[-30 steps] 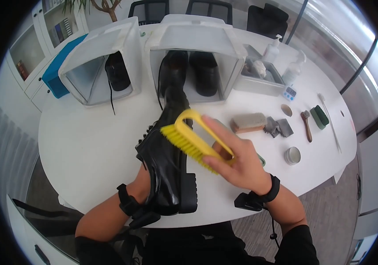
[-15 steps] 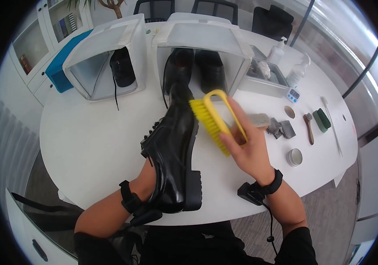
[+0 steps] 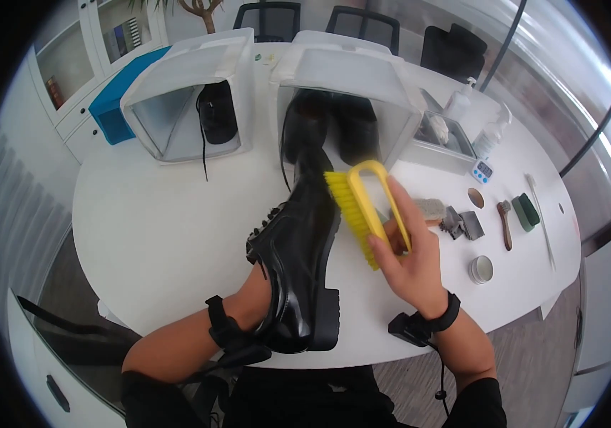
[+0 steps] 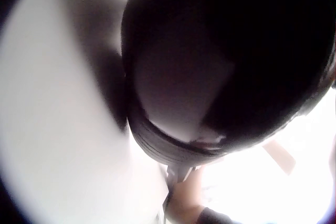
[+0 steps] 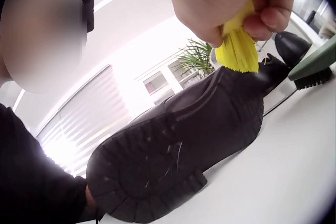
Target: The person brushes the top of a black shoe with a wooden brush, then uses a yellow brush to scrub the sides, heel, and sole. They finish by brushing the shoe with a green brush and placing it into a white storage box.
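Observation:
A glossy black lace-up shoe with a chunky lugged sole lies tilted over the table, its heel toward me and its sole facing right. My left hand reaches into the shoe's opening, fingers hidden inside; how they lie I cannot tell. The shoe's smooth heel end fills most of the left wrist view. My right hand grips the loop handle of a yellow scrubbing brush just right of the sole, bristles turned toward it. In the right wrist view the bristles hang close over the sole's edge.
Behind the shoe, a white shoe box holds black shoes; another box holds one more. To the right lie a grey block brush, grey pieces, a wooden-handled brush, a green brush, a round tin and a timer.
My right hand has drawn the yellow brush off the shoe's upper to the right, beside the sole, and turned it more upright. My left hand stays in the shoe.

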A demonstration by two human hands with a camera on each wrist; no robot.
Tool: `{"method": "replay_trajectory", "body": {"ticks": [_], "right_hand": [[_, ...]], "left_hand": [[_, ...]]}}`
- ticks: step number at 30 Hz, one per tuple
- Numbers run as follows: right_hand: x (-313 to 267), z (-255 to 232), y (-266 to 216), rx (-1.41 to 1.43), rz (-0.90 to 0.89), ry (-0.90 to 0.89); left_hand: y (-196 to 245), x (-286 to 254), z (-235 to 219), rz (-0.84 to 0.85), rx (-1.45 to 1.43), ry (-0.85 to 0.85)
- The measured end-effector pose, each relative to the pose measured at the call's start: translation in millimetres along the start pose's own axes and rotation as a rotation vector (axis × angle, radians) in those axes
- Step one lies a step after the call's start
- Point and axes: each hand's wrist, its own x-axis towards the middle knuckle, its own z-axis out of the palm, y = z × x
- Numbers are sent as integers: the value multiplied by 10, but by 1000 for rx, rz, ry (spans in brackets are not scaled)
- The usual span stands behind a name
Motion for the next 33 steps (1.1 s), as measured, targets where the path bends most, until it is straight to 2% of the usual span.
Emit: {"method": "replay_trajectory", "body": {"ticks": [2,4,7,11,14,16,18,19,22,23,25,28,30,33], "right_hand": [[-29,42,-32,30,-121,-14],[-22,55,-42,51,-175,-49],[15,29,-51,115,85,-57],[28,-16,-30,9,50,-35],[-20,17,-106,-8,-6,-19],[-33,29,-108,18,-94,-58],[-13,35,-104,45,-136,-78],[33,8,-101,30,29,-75],[62,-25,-16,40,130,-26],[32,-16,-17,3,66,-33],[-6,11,-30,-32,3,-39],[-14,3,-76,-12,-13,-3],[-3,-50,-79,0,93,-10],[-19,-12,49,48,16,61]], "left_hand": [[21,-1,17,60,76,-51],[91,-24,79,-31,18,-23],[78,-4,55,-42,-65,-49],[103,-10,87,-98,-66,14],[58,-11,57,-41,-73,-12],[68,-30,82,20,55,10],[15,9,4,32,20,-26],[-15,25,-31,45,-16,-63],[-44,47,-65,-16,-11,-58],[-38,37,-55,-15,-11,-57],[-24,-1,-24,56,190,-14],[-24,8,-23,21,99,-18],[-32,13,-27,15,78,-20],[-70,16,-37,43,90,-37]]}}
